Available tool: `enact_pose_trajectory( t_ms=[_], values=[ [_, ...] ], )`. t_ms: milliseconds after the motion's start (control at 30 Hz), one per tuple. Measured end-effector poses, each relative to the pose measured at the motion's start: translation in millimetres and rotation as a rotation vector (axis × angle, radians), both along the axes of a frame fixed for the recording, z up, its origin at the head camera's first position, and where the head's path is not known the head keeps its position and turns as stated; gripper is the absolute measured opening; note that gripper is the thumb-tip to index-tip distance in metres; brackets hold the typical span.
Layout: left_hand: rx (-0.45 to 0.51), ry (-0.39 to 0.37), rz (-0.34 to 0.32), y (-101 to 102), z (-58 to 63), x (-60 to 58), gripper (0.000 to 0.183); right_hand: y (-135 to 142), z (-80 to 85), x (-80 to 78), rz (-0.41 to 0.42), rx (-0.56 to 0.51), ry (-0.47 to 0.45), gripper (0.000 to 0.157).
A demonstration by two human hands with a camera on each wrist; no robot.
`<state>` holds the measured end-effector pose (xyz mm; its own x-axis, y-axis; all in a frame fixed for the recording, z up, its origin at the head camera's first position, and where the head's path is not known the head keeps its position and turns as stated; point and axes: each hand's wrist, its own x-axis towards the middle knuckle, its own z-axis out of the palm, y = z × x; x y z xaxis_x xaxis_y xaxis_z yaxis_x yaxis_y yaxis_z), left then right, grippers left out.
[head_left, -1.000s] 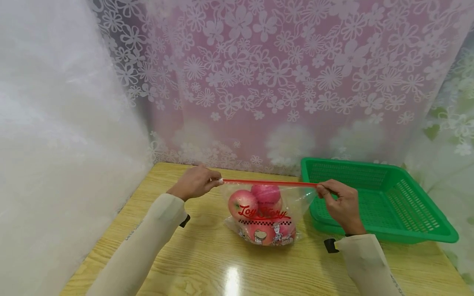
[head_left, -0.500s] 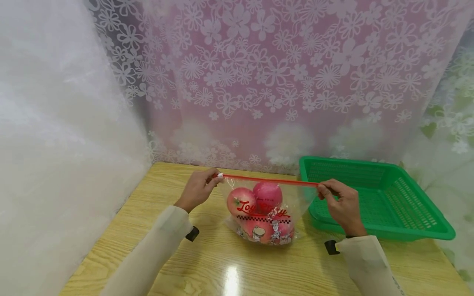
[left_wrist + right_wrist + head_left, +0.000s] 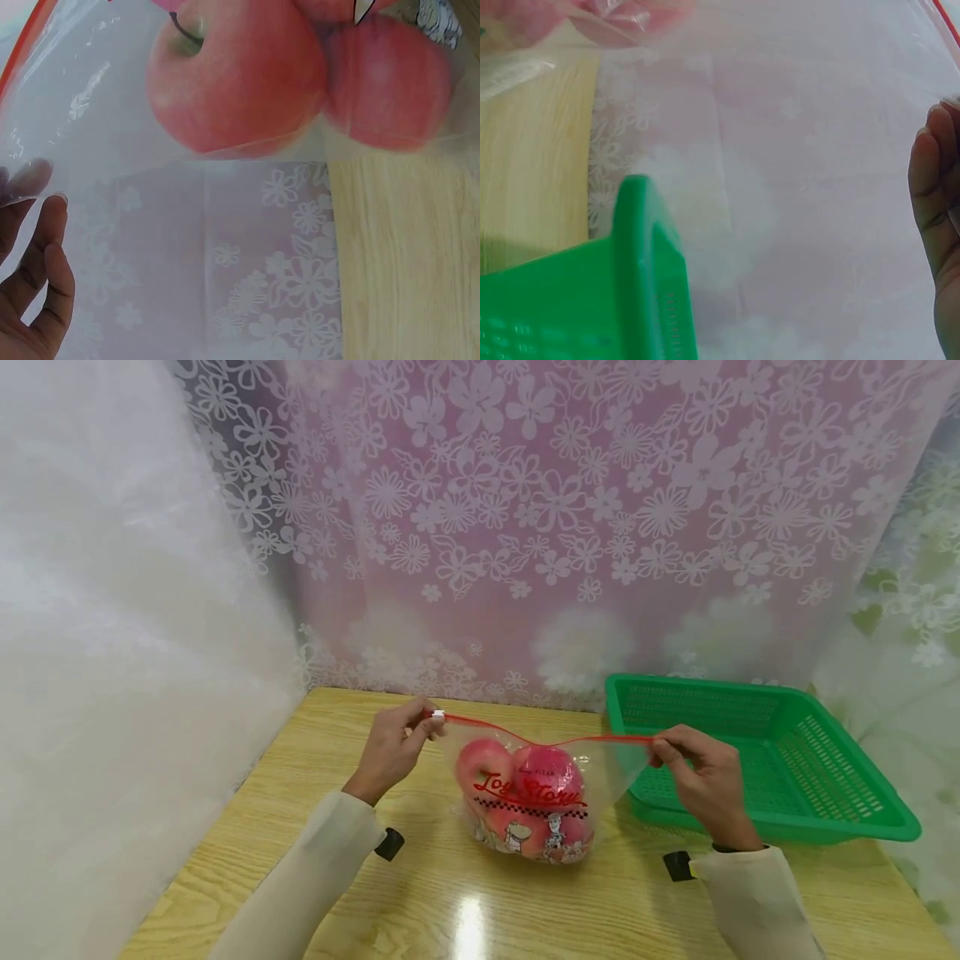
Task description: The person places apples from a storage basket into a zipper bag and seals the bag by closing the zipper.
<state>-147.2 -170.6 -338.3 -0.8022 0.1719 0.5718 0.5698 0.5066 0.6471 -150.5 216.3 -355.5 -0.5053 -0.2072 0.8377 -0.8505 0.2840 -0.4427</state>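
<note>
A clear zip bag with a red zip strip and printed cartoon figures holds several red fruits; the apple in the left wrist view shows its stem. My left hand pinches the bag's upper left corner beside a small white slider. At the upper right corner, my right hand pinches the end of the red strip. Between the hands the strip sags in the middle. The bag's bottom is at the wooden table. In the right wrist view only part of the right hand shows, at the edge.
A green plastic basket with perforated sides stands on the table to the right, just behind my right hand. A flowered curtain hangs behind the table, and a white sheet covers the left side.
The red strip was taut and straight; now it dips in the middle. My left hand has shifted slightly left and my right hand slightly right, both still pinching the bag's corners.
</note>
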Motion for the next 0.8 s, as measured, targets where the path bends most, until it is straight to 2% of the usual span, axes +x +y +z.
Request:
enact_pose_trajectory(
  t_ms=[133,200,333,400,500,567,633,700,800],
  values=[
    [-0.017,0.012,-0.031,-3,6.2,10.4,0.009,2,6.4,7.6,0.076,-0.006,0.001,0.016],
    [-0.026,0.008,-0.059,-5,9.5,15.8,0.009,5,9.7,11.5,0.157,-0.014,-0.013,0.015],
    [-0.019,-0.034,-0.172,-9,19.2,28.4,0.011,12,15.1,21.6,0.342,-0.015,-0.093,0.02],
    [-0.011,-0.081,-0.227,-11,23.5,33.8,0.012,15,17.2,26.0,0.387,0.001,-0.142,0.025],
    [0.002,-0.183,-0.277,-11,26.4,36.9,0.014,19,21.5,30.7,0.282,0.097,-0.244,0.027],
    [0.007,-0.262,-0.28,-11,24.3,34.6,0.015,19,22.7,29.8,0.166,0.167,-0.326,0.025],
    [0.021,-0.339,-0.271,-10,20.8,29.6,0.017,19,22.8,27.2,0.045,0.237,-0.417,0.021],
    [0.038,-0.396,-0.246,-8,16.9,23.0,0.019,18,20.1,20.6,-0.023,0.263,-0.478,0.017],
    [0.044,-0.419,-0.197,-5,12.8,9.2,0.023,17,17.6,7.3,-0.112,0.307,-0.538,0.017]
  ],
)
